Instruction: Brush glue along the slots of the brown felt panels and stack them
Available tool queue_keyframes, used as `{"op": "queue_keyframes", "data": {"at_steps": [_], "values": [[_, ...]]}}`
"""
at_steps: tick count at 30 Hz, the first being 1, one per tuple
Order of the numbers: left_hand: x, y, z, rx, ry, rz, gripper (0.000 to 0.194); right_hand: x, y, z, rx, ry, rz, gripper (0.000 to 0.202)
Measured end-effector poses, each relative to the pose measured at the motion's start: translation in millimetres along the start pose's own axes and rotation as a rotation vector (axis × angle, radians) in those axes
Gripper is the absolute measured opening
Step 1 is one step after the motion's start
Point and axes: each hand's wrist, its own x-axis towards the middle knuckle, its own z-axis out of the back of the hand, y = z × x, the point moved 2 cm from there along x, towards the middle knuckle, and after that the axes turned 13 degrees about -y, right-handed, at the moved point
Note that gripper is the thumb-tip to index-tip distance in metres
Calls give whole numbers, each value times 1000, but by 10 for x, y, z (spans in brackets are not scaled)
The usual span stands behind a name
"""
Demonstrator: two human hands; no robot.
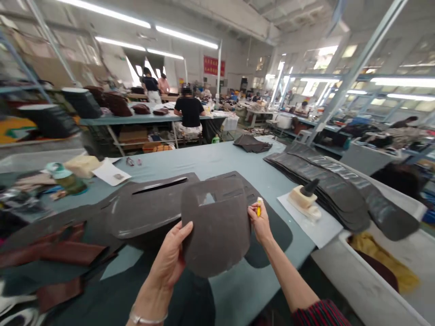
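A dark grey rounded panel [217,231] with a small cut-out window near its top is raised above the table. My left hand [170,256] is closed on its left edge, thumb on the front face. At the right edge, my right hand [260,221] is closed round a small yellow tool [258,208], its fingers touching or very near the panel. Behind the raised panel lie more dark panels, one with a long slot [146,208] at the left. A bracelet sits on my left wrist.
A glue bottle with a black nozzle [306,197] lies on white paper at right, beside stacked dark panels [319,185]. Brown leather scraps [64,251], a turquoise-lidded jar [66,179] and a cream block [83,166] are at left. People work at tables beyond.
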Motion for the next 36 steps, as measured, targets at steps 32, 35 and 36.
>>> {"op": "queue_keyframes", "data": {"at_steps": [32, 35, 36], "values": [[1076, 3101, -703, 1051, -659, -180, 45, 1443, -2325, 1887, -749, -15, 186, 26], [1059, 3098, -729, 1063, -638, -201, 44, 1445, -2326, 1894, -759, -24, 181, 25], [1054, 3095, -738, 1076, -636, -205, 42, 1446, -2331, 1894, -763, -28, 182, 25]]}}
